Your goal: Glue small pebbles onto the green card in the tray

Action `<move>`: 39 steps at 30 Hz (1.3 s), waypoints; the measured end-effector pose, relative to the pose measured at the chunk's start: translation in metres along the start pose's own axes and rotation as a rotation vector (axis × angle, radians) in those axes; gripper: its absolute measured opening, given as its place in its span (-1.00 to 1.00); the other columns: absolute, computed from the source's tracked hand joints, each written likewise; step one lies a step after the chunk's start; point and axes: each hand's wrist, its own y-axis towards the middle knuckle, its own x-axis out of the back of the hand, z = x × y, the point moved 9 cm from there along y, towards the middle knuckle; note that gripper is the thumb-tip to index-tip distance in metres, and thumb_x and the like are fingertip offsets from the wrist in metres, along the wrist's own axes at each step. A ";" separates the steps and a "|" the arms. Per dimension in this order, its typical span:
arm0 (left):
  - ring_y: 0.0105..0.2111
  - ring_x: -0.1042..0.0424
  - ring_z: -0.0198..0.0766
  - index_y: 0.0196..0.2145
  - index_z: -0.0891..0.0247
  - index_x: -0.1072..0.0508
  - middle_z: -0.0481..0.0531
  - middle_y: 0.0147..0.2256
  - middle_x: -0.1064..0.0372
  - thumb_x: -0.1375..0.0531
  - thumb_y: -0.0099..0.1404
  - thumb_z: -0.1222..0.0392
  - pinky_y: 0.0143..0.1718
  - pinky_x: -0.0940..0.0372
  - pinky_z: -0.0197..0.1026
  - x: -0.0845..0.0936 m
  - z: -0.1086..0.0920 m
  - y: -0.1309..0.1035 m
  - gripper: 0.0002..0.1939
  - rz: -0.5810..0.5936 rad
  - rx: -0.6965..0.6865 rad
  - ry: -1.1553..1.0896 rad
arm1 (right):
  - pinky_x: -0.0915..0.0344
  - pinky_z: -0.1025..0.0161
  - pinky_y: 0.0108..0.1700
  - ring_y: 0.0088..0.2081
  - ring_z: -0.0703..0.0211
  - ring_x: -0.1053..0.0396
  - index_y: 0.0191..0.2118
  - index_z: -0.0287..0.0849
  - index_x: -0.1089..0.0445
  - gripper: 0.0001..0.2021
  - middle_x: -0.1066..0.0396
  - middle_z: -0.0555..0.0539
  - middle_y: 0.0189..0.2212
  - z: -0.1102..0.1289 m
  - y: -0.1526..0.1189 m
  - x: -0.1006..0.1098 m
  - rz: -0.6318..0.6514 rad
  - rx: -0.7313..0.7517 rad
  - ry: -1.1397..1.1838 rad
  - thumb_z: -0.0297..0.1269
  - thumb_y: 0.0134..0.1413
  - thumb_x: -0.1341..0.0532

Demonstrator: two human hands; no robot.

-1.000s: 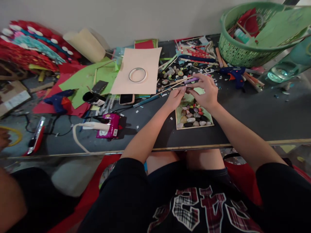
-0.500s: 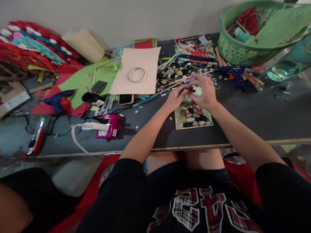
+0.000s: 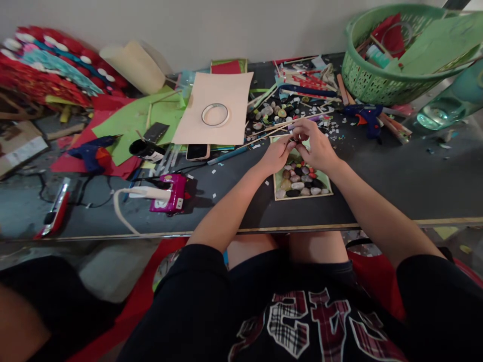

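My left hand (image 3: 277, 155) and my right hand (image 3: 315, 146) meet over the far part of a shallow framed panel (image 3: 276, 186). Their fingertips pinch together around a small dark thing, mostly hidden by the fingers, whose kind I cannot make out. Smooth pebbles (image 3: 297, 185) in grey, black, brown and white cover the near part of the panel's green base, with a few red bits among them. Beyond my hands lies a loose pile of pebbles (image 3: 279, 111), and thin wooden sticks (image 3: 269, 132) rest close to my fingers.
At the back right stands a green basket (image 3: 372, 90) of craft scraps. Near it are a blue glue gun (image 3: 364, 116) and a clear bottle (image 3: 433, 115). To the left lie a cream sheet with a tape ring (image 3: 215, 115), a phone (image 3: 197, 152), a purple power adapter (image 3: 175, 193) and a red cutter (image 3: 56, 213).
My right hand's raised fingers have curled down and in toward the left fingertips. Both hands stay over the panel. The whole view has shifted slightly.
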 end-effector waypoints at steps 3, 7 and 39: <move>0.08 -0.54 0.04 -0.04 0.32 -0.46 0.35 -0.06 -0.55 0.27 0.47 -0.46 0.15 -0.39 0.03 -0.001 0.000 -0.001 -0.16 0.005 -0.013 0.015 | -0.50 -0.01 -0.02 -0.18 0.11 -0.42 0.26 -0.15 -0.13 -0.47 -0.42 -0.13 -0.11 -0.002 -0.001 -0.002 0.004 0.007 -0.015 -0.37 0.15 -0.11; 0.09 -0.53 0.06 -0.03 0.31 -0.47 0.35 -0.01 -0.55 0.26 0.48 -0.44 0.14 -0.38 0.05 -0.001 -0.001 -0.001 -0.18 0.017 -0.015 0.025 | -0.50 0.01 -0.05 -0.15 0.09 -0.43 0.23 -0.14 -0.13 -0.51 -0.40 -0.15 -0.11 -0.002 -0.001 -0.004 0.009 0.008 0.004 -0.37 0.17 -0.11; 0.00 -0.55 0.02 -0.13 0.24 -0.46 0.27 -0.14 -0.56 0.26 0.45 -0.48 0.09 -0.42 0.03 0.000 0.003 -0.001 -0.20 -0.016 -0.004 0.025 | -0.43 0.22 -0.31 -0.43 0.29 -0.22 0.12 -0.07 -0.07 -0.64 -0.31 0.03 -0.30 -0.003 -0.001 -0.005 -0.039 -0.021 0.046 -0.31 0.25 -0.13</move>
